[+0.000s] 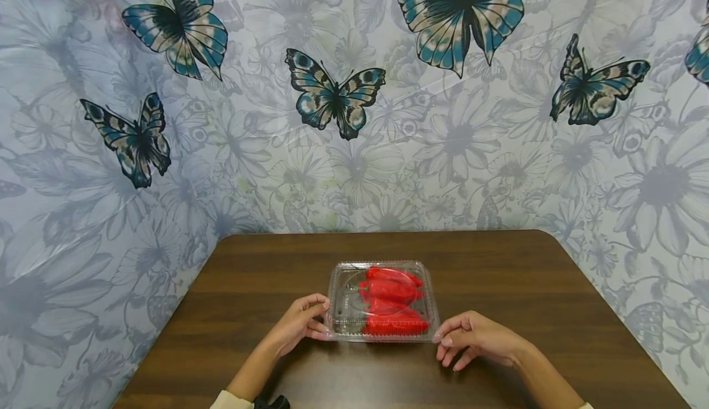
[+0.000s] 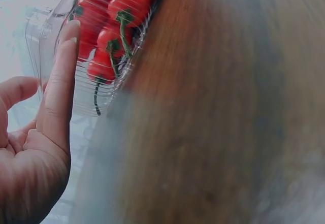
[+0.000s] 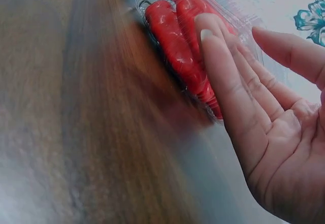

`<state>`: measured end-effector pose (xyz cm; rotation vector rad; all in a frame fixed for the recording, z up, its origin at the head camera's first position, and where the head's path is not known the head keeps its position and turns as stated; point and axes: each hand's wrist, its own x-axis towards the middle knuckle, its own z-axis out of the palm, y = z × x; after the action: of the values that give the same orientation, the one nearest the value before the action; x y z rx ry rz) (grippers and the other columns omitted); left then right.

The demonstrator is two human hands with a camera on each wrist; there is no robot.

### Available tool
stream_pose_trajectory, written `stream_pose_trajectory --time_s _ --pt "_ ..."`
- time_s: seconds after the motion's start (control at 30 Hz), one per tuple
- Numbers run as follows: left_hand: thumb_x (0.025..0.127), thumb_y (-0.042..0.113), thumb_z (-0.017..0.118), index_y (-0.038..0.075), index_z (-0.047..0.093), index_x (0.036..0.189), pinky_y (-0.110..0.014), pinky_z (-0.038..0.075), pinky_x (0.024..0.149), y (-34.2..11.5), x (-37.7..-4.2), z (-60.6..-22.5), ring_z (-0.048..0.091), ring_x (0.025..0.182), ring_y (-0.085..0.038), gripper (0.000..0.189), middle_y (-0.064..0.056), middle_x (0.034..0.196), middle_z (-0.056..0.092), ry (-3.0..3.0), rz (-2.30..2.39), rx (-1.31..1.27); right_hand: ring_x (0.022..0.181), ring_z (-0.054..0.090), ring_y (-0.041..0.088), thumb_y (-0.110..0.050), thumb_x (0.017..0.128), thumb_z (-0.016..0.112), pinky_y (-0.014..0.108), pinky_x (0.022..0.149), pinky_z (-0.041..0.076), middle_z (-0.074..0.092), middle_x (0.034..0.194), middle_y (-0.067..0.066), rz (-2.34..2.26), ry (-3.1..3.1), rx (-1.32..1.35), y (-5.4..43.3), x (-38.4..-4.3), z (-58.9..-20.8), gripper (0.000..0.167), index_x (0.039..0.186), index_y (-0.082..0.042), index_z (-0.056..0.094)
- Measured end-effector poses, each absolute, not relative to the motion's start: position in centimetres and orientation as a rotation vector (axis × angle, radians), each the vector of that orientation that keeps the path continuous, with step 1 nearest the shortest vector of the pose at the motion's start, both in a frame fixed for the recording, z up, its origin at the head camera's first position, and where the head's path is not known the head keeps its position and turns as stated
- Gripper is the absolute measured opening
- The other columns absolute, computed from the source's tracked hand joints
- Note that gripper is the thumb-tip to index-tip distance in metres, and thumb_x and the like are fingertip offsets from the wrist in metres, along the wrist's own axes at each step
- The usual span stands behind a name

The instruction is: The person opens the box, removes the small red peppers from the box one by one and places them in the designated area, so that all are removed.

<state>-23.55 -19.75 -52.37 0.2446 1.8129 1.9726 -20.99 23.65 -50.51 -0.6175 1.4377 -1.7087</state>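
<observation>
A clear plastic clamshell box point(image 1: 344, 286) lies on the table, its lid apparently down. Several long red peppers point(image 1: 390, 291) fill its middle and right part. Green stems show on the peppers point(image 2: 101, 66) in the left wrist view. At the box's left side is my left hand point(image 1: 301, 323), fingertips against the edge, with one finger held straight along the wall. My right hand point(image 1: 479, 338) is by the near right corner, its fingertips touching or very close to it. In the right wrist view, the right hand's fingers point(image 3: 228, 71) are extended and the thumb stands apart.
The brown wooden table point(image 1: 266, 261) has rounded far corners. Behind it hangs a pale floral backdrop point(image 1: 249, 169) with blue butterflies. A small black object point(image 1: 272, 403) shows beside the left sleeve at the bottom edge.
</observation>
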Motion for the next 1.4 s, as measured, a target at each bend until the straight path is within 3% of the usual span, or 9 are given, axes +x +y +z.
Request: stream_pose_trajectory --time_s 0.43,0.87,1.4 --pt "0.107 0.021 0.054 0.009 0.058 0.114 -0.034 0.063 0.066 -20.3 -24.0 -53.3 0.070 0.065 -0.012 0.015 -0.003 0.093 0.059 1.785 1.980 0.274 0.096 0.073 0.026 0.001 0.105 0.045 0.040 0.081 0.062 0.072 0.109 0.020 -1.742 1.370 -0.646 23.5 -22.0 -51.2 0.026 0.120 0.019 0.057" --pt "0.108 0.021 0.052 0.010 0.059 0.115 -0.035 0.062 0.062 -20.0 -23.8 -54.0 0.069 0.061 -0.012 0.015 0.000 0.081 0.063 1.756 2.039 0.328 0.095 0.073 0.020 0.002 0.104 0.045 0.035 0.085 0.060 0.075 0.105 0.013 -1.841 1.325 -0.609 23.5 -21.8 -51.6 0.028 0.120 0.015 0.063" --pt "0.108 0.020 0.051 0.011 0.059 0.113 -0.033 0.062 0.062 -20.0 -23.9 -54.3 0.068 0.061 -0.010 0.014 0.001 0.079 0.062 1.759 2.064 0.327 0.091 0.075 0.018 0.006 0.102 0.044 0.031 0.082 0.061 0.076 0.100 0.014 -1.902 1.288 -0.659 22.9 -21.9 -52.9 0.027 0.114 0.022 0.063"
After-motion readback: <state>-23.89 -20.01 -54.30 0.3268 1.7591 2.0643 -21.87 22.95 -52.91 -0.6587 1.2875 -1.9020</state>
